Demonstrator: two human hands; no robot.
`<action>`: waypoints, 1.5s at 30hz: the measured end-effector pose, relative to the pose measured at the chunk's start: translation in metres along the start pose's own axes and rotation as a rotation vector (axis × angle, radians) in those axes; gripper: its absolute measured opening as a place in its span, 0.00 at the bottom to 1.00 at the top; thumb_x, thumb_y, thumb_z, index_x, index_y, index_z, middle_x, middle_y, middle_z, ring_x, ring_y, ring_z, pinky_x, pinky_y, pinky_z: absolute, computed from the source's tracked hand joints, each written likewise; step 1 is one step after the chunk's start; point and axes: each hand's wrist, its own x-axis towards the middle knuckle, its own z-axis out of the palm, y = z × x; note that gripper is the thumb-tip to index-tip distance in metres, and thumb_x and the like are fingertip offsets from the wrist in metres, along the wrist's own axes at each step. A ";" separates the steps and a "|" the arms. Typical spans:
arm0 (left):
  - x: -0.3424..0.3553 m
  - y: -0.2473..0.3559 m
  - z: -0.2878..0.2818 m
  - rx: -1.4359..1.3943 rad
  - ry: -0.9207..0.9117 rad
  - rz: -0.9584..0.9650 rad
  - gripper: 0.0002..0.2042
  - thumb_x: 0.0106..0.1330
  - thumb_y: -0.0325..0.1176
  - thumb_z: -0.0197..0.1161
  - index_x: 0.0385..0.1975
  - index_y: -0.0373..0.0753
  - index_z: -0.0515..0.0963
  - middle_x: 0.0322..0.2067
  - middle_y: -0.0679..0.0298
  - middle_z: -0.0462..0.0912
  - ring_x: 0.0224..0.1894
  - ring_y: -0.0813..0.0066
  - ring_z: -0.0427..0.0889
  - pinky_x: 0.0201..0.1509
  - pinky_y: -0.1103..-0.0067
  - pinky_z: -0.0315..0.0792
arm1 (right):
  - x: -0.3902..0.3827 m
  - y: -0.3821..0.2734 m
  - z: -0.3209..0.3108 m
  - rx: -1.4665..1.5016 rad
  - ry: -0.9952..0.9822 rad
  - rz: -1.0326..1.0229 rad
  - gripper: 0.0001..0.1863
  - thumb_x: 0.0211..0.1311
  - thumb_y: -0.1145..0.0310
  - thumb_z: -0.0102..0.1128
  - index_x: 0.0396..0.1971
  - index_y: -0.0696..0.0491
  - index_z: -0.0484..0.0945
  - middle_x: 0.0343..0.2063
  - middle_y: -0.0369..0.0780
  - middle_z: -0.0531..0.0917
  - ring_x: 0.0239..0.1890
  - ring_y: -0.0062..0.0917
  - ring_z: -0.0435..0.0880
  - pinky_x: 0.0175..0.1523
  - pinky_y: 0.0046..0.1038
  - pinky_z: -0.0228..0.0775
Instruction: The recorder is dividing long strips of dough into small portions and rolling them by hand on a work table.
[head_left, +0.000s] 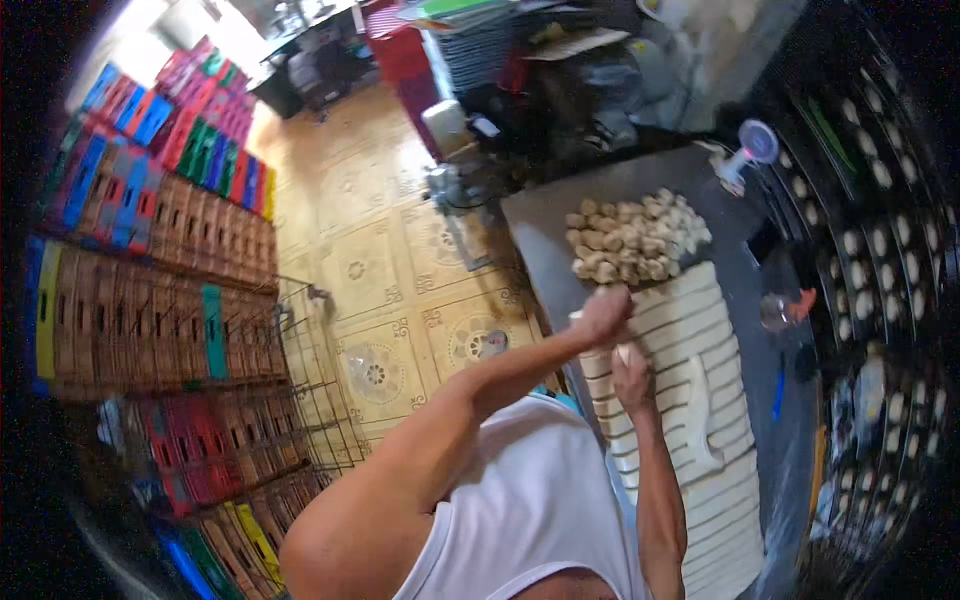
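Note:
Several long strips of pale dough (pixel 680 320) lie side by side across the dark worktop (pixel 535 215). One loose dough strip (pixel 700 405) rests crosswise on top of them. My left hand (pixel 606 312) is over the far left end of the strips, close to the pile; its fingers look curled in, slightly blurred, and what they hold is hidden. Just nearer, my right hand (pixel 632 382) is closed around a small piece of dough (pixel 626 353) that shows at its fingertips. Beyond both hands sits a heap of small round lumps (pixel 630 240), brownish at left and paler at right.
A small fan (pixel 757 142) stands at the worktop's far right corner. A clear container (pixel 778 312) and a blue stick-like tool (pixel 779 390) lie along the right side. Racks of trays with pale pieces (pixel 880 245) line the right. Stacked coloured crates (pixel 140 320) fill the left, beyond the tiled floor (pixel 370 270).

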 end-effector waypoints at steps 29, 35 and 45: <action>-0.003 0.022 -0.067 -0.128 0.366 0.401 0.25 0.62 0.36 0.64 0.57 0.37 0.65 0.37 0.40 0.80 0.42 0.40 0.80 0.42 0.54 0.74 | 0.039 0.005 -0.002 -0.065 0.357 0.174 0.21 0.64 0.63 0.60 0.52 0.57 0.70 0.39 0.56 0.82 0.41 0.56 0.81 0.45 0.48 0.73; -0.044 -0.006 -0.003 -0.356 -0.375 0.157 0.16 0.53 0.41 0.68 0.37 0.37 0.82 0.33 0.46 0.84 0.37 0.47 0.83 0.41 0.62 0.76 | 0.001 0.019 0.026 -0.282 0.051 -0.034 0.37 0.51 0.74 0.69 0.63 0.56 0.63 0.56 0.52 0.73 0.59 0.52 0.72 0.61 0.43 0.68; -0.035 0.018 -0.017 -0.001 -0.090 0.057 0.13 0.61 0.43 0.59 0.24 0.40 0.81 0.22 0.46 0.81 0.26 0.44 0.82 0.28 0.58 0.75 | 0.001 0.045 0.033 -0.263 0.017 0.211 0.12 0.59 0.67 0.64 0.42 0.57 0.81 0.38 0.58 0.82 0.41 0.56 0.81 0.43 0.45 0.73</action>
